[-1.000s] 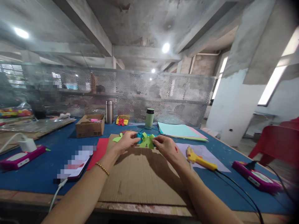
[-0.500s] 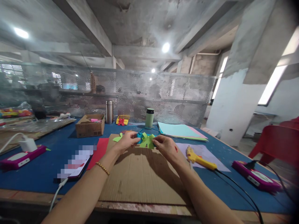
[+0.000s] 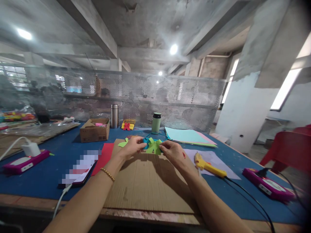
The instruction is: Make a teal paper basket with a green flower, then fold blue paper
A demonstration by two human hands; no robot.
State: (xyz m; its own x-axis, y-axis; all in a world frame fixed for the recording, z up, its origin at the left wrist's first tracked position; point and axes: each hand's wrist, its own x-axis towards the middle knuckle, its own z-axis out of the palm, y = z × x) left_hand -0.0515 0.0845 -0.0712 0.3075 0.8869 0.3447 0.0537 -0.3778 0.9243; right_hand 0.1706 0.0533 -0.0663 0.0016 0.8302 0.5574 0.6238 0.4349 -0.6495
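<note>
Above the cardboard sheet (image 3: 150, 181), both hands pinch a small blue paper craft with a green paper bow (image 3: 154, 147) on its front. My left hand (image 3: 133, 146) grips its left end between thumb and fingers. On the opposite side, my right hand (image 3: 173, 150) has thumb and fingertips closed at the craft's right edge. A thin blue strip arches up behind it. Just behind my left hand lies a loose light-green paper piece (image 3: 123, 142), partly covered by that hand.
To the right, a yellow glue gun (image 3: 209, 166) rests on lilac paper (image 3: 229, 170). Coloured sheets (image 3: 187, 135), a green bottle (image 3: 156, 123), a steel flask (image 3: 115, 116), a yellow craft with a red bow (image 3: 127, 125) and a cardboard box (image 3: 94, 132) stand behind. A phone (image 3: 81, 171) lies left.
The view has shifted slightly, so everything sits a little further right. Both hands keep the same hold on the paper craft, which shows almost no movement.
</note>
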